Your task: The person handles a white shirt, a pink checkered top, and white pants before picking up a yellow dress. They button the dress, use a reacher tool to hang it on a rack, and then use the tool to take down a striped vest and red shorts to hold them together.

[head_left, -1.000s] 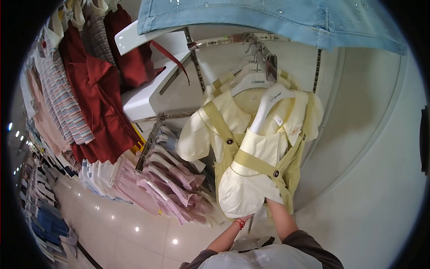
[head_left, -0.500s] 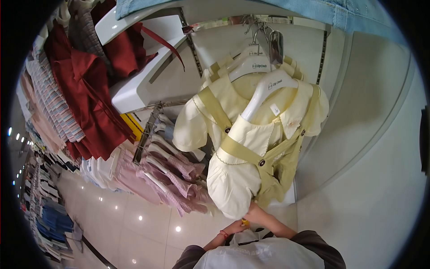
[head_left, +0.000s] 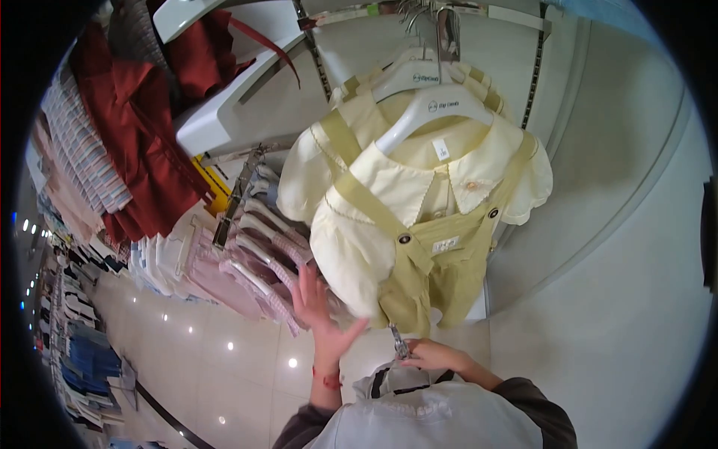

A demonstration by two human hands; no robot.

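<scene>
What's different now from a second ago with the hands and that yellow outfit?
The left hand let go of the pale yellow blouse-and-pinafore outfit and rose open beside its sleeve. The right hand dropped to a metal hanger hook. The outfit swung to face front, still hanging.

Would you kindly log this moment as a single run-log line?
left hand: open, raised beside yellow dungaree outfit | right hand: gripping metal hanger hook | outfit hangs on white hanger

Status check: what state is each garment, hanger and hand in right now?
Yellow dungaree outfit: hanging on a white hanger, straps buttoned.
Left hand: open, fingers spread, beside the sleeve.
Right hand: closed on a metal hanger hook.
Pink checked garments: hanging on the rail.
</scene>
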